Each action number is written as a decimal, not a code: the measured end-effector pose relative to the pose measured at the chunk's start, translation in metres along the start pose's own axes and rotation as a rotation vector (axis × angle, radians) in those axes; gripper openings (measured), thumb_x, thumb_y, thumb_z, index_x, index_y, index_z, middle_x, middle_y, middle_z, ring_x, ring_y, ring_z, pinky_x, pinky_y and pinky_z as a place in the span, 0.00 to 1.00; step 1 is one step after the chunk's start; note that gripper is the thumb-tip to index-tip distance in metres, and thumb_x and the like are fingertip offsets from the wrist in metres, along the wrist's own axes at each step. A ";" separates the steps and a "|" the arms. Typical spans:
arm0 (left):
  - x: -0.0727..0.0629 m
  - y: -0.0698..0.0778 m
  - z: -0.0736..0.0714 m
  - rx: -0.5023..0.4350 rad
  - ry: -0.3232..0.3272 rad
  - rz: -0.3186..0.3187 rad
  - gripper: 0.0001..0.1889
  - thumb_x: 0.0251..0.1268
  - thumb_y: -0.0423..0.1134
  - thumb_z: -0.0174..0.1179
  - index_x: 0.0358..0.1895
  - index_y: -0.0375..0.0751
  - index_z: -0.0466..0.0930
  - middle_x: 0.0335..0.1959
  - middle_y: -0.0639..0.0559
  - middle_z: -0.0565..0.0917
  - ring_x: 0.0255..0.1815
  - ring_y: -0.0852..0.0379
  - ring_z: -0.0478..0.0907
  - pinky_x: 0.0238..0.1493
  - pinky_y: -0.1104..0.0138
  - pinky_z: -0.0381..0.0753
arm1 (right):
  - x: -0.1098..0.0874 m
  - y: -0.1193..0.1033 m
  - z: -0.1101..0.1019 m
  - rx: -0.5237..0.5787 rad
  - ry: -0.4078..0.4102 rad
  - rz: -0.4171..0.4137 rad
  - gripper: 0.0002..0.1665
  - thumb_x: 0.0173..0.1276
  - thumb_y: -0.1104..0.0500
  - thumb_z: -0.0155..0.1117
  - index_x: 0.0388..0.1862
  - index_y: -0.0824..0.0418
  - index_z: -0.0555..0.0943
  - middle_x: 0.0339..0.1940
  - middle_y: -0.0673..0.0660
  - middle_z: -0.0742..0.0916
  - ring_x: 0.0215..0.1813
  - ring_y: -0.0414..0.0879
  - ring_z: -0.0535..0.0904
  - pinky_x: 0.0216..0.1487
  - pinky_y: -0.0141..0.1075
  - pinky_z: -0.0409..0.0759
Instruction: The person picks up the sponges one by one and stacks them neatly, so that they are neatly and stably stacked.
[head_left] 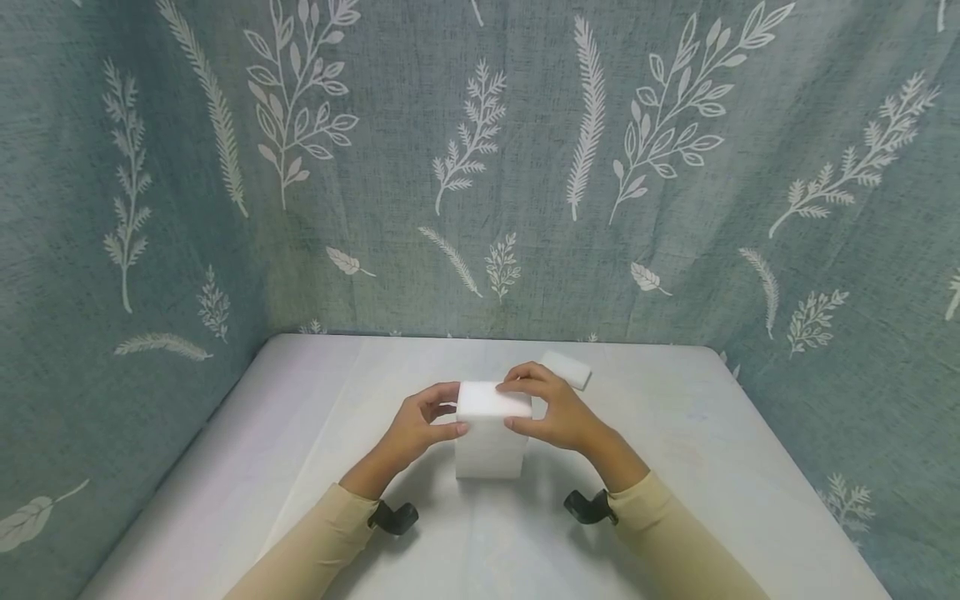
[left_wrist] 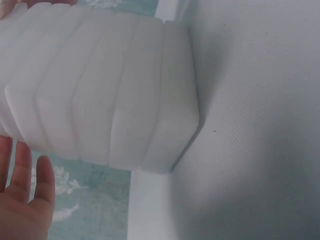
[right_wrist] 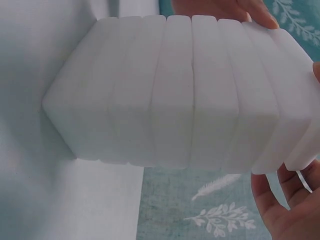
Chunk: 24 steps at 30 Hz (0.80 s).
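Several white sponges (right_wrist: pixel 170 100) are stacked flat in an upright tower, which stands on the table. At the tower's left side my left hand (head_left: pixel 417 423) touches the upper part, its thumb tip by the front corner and its relaxed fingers toward the back. My right hand (head_left: pixel 557 408) holds the top sponge (head_left: pixel 483 398) between its thumb at the front and its fingers over the top and back. In the right wrist view, that topmost layer tilts slightly against those under it. A separate white sponge (head_left: pixel 566 370) lies behind my right hand.
The table (head_left: pixel 337 375) has a white cover. Green-blue curtains (head_left: pixel 525 275) with white leaf prints surround it at the back and sides. Dark wrist-worn mounts (head_left: pixel 395 518) stick out inward from both sleeves, close over the table in front of the tower.
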<state>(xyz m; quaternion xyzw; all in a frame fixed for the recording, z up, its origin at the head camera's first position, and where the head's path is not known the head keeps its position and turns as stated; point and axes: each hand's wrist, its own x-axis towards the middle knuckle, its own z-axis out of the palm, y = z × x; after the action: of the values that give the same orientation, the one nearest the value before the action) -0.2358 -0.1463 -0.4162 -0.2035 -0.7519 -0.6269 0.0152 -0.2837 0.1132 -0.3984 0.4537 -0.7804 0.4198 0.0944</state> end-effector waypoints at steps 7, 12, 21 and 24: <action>0.001 -0.001 -0.001 0.001 0.004 0.041 0.29 0.56 0.33 0.71 0.62 0.34 0.74 0.55 0.44 0.79 0.60 0.45 0.73 0.64 0.46 0.67 | 0.001 -0.001 -0.001 -0.001 -0.002 -0.013 0.24 0.60 0.56 0.73 0.56 0.57 0.82 0.54 0.50 0.78 0.57 0.47 0.73 0.54 0.44 0.78; 0.003 -0.008 -0.002 0.011 0.004 0.030 0.29 0.57 0.33 0.71 0.63 0.35 0.73 0.56 0.44 0.79 0.60 0.45 0.73 0.64 0.47 0.68 | 0.001 0.001 0.000 -0.020 -0.009 0.003 0.24 0.60 0.55 0.73 0.56 0.56 0.82 0.55 0.49 0.78 0.57 0.46 0.72 0.55 0.44 0.77; 0.007 -0.033 -0.003 0.002 0.017 0.039 0.29 0.56 0.32 0.71 0.62 0.38 0.74 0.56 0.45 0.79 0.61 0.46 0.73 0.64 0.50 0.69 | -0.002 0.005 0.002 -0.014 -0.025 0.024 0.25 0.60 0.53 0.73 0.56 0.54 0.82 0.55 0.48 0.78 0.58 0.45 0.72 0.57 0.45 0.76; 0.007 -0.033 -0.003 -0.010 0.021 0.048 0.28 0.56 0.33 0.71 0.61 0.39 0.75 0.55 0.46 0.79 0.60 0.48 0.74 0.64 0.51 0.69 | -0.002 0.005 0.002 -0.017 -0.028 0.017 0.26 0.59 0.53 0.74 0.57 0.54 0.82 0.55 0.48 0.78 0.58 0.46 0.72 0.57 0.47 0.76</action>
<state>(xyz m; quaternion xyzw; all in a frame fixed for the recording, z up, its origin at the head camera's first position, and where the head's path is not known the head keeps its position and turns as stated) -0.2534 -0.1516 -0.4442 -0.2152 -0.7434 -0.6322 0.0371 -0.2861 0.1144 -0.4037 0.4520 -0.7889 0.4077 0.0839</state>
